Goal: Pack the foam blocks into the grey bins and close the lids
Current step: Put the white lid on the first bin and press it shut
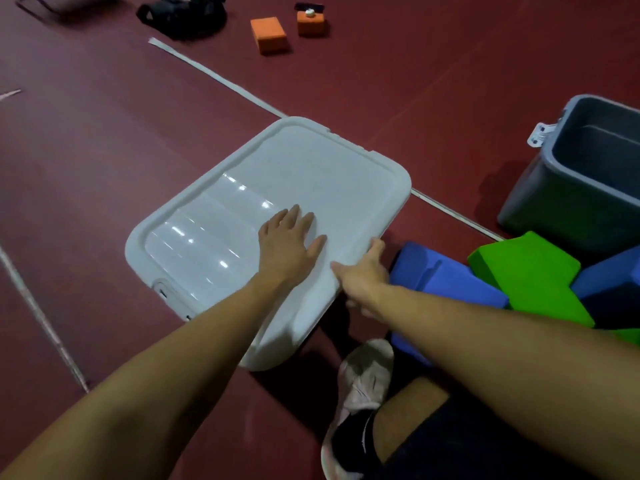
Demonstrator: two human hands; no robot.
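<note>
Lid (311,188), pale grey, sits shut on a bin on the red floor (104,150) right before us; our left hand (289,242) presses flat on it with fingers spread, while our right hand (367,271) grips its right edge, thumb on top. Blue blocks (446,282) and a green block (530,271) lie piled just right of it, beside an open grey bin (554,202), and two orange blocks (269,33) rest well apart, far across the floor.
</note>
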